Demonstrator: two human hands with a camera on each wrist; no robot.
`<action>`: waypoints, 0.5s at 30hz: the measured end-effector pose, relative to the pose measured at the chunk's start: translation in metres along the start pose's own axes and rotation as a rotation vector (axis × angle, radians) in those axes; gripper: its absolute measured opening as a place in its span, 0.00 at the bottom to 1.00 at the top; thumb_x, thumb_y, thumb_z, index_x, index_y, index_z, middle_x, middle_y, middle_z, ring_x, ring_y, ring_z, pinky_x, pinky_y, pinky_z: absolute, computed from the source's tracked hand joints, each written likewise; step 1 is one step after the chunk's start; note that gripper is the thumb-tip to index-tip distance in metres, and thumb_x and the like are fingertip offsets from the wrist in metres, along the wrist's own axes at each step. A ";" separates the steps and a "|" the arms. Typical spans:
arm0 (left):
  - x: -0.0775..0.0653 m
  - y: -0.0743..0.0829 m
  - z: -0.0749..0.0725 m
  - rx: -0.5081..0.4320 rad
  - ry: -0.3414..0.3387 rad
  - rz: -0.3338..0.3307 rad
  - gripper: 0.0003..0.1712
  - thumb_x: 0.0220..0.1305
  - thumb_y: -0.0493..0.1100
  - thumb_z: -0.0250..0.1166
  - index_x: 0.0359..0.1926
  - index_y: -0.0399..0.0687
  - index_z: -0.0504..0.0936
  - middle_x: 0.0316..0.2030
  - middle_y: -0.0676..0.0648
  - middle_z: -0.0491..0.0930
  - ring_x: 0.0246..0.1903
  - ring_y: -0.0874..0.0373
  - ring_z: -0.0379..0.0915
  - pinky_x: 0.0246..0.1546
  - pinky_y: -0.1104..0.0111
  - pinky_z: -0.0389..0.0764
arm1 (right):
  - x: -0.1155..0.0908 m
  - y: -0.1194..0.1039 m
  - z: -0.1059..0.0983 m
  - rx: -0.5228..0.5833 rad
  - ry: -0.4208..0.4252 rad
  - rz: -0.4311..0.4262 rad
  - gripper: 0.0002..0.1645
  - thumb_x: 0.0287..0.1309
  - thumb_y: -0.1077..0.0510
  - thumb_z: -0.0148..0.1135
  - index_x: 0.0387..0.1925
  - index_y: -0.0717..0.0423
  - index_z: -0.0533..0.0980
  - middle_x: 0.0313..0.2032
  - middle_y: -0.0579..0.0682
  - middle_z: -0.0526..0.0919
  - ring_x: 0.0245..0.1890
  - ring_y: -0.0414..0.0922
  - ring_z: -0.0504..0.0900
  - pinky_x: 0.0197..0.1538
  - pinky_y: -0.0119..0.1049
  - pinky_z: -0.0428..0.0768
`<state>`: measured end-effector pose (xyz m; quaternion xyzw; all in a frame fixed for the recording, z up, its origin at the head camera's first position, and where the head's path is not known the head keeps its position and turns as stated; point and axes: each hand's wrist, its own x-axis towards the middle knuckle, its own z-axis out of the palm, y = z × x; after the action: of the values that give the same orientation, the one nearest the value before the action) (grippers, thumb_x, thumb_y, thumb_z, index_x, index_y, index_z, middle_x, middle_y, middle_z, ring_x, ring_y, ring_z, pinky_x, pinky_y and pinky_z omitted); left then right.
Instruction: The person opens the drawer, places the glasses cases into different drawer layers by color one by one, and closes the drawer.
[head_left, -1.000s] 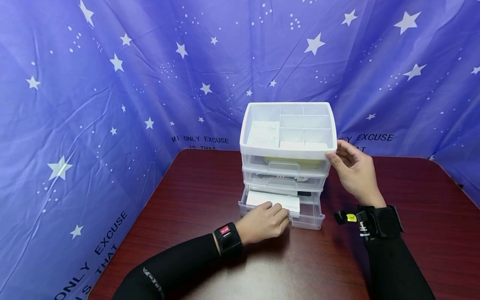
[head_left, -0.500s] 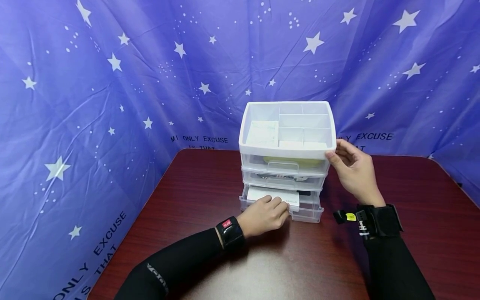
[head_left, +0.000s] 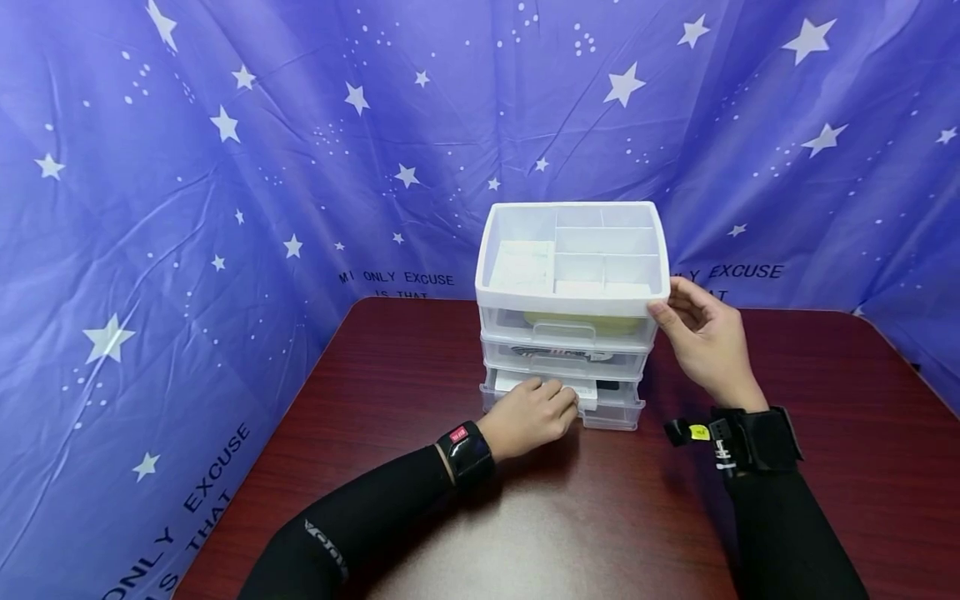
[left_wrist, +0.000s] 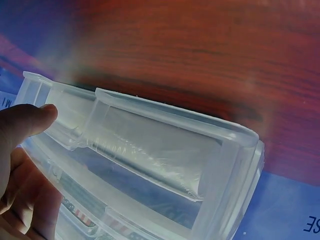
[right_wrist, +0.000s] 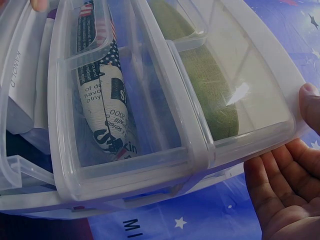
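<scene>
A white and clear plastic drawer organizer point(head_left: 573, 298) stands on the table. Its bottom drawer point(head_left: 617, 415) sticks out slightly, with a white box point(right_wrist: 22, 75) inside. My left hand point(head_left: 531, 417) holds that drawer's front around the handle, fingers curled; in the left wrist view the thumb point(left_wrist: 47, 116) lies against the front. At the organizer's upper right corner, my right hand point(head_left: 708, 342) grips the rim between thumb and fingers. Through the middle drawer shows a flag-and-print patterned pouch-like item point(right_wrist: 105, 90). An olive fabric item point(right_wrist: 212, 85) lies in the upper drawer.
The organizer's top tray point(head_left: 603, 242) has several compartments, one with a pale flat item point(head_left: 521, 267). Dark red tabletop point(head_left: 420, 358) surrounds the organizer. A blue star-printed cloth point(head_left: 300, 125) hangs behind and to the sides.
My left hand has moved the bottom drawer inward, away from me, so less of it and of the white box shows. The right hand keeps its grip on the corner.
</scene>
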<state>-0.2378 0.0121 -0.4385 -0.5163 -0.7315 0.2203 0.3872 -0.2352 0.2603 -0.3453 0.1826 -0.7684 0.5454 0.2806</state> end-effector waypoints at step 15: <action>0.001 -0.004 0.010 -0.019 -0.040 -0.019 0.17 0.74 0.38 0.46 0.48 0.50 0.82 0.42 0.53 0.75 0.39 0.59 0.71 0.36 0.71 0.76 | -0.001 -0.001 0.000 -0.001 0.004 0.000 0.20 0.63 0.66 0.62 0.54 0.74 0.73 0.42 0.50 0.82 0.42 0.39 0.82 0.45 0.20 0.78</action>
<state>-0.2487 0.0125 -0.4409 -0.5085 -0.7460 0.2197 0.3697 -0.2339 0.2599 -0.3451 0.1815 -0.7683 0.5451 0.2821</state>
